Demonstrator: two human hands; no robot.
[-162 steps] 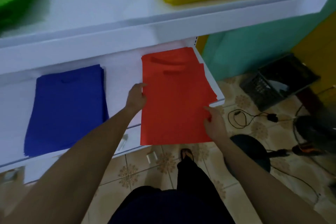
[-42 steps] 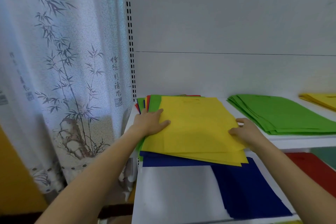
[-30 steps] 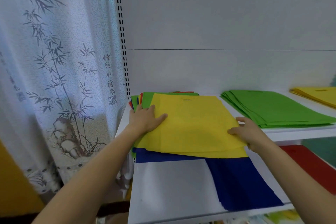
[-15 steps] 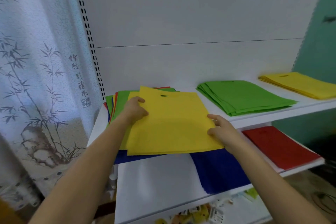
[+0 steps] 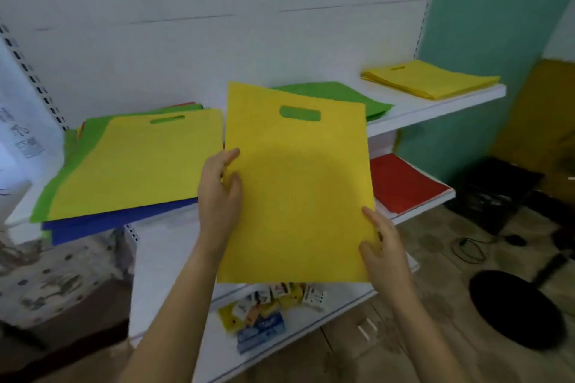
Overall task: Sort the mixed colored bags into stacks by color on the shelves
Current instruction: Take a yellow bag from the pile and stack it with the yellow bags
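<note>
One yellow bag (image 5: 298, 186), flat and rectangular with an oval handle slot near its top, was held up in front of the shelf (image 5: 435, 106). The left hand (image 5: 219, 193) pinched its left edge; the right hand (image 5: 381, 246) gripped its lower right corner. The mixed pile (image 5: 130, 162) lay at the shelf's left end, the green stack (image 5: 367, 102) behind the bag, and the yellow stack (image 5: 429, 79) at the right end.

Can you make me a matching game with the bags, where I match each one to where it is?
Things:
1. held yellow bag
2. yellow stack
3. red stack
4. mixed pile

Places:
A. lower shelf, right side
B. top shelf, left end
C. top shelf, far right end
D. in both hands, off the shelf

Pairs: 1-D, 2-C, 3-A, 4-B
</note>
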